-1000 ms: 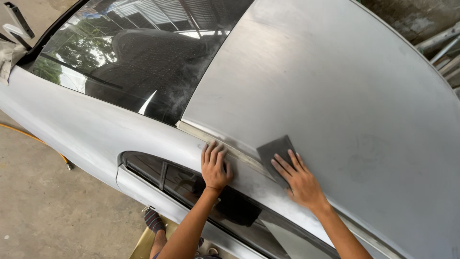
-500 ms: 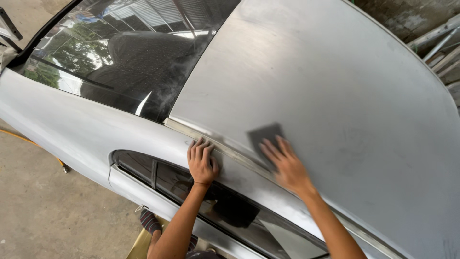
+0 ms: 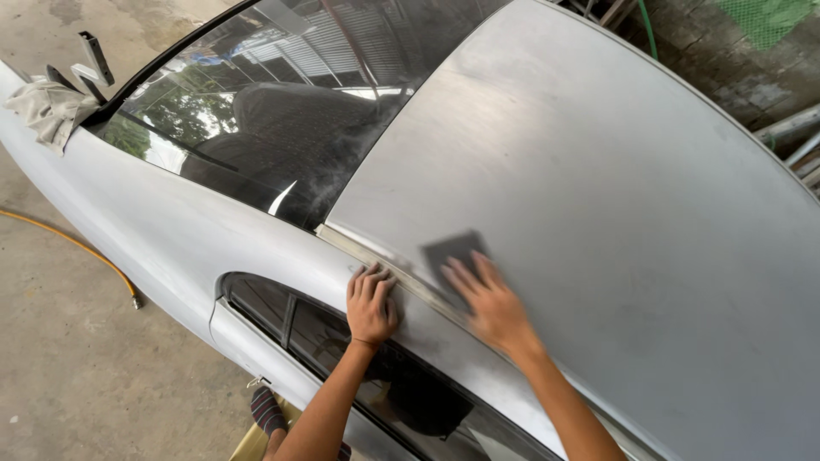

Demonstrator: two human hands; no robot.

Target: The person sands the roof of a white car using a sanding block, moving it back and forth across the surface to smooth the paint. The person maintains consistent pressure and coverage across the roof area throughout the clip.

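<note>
Dark grey square sanding pad (image 3: 454,253) flat on the dull grey sanded car roof (image 3: 598,196), near its side edge, just behind the windshield corner. Right hand (image 3: 489,306), blurred, fingers spread flat, fingertips pressing on the pad. Left hand (image 3: 371,303) just beside, fingers together, palm down on the pale roof rail. Beyond, dark reflective windshield (image 3: 282,111); below, yellow hose (image 3: 77,248) on the concrete floor.
</note>
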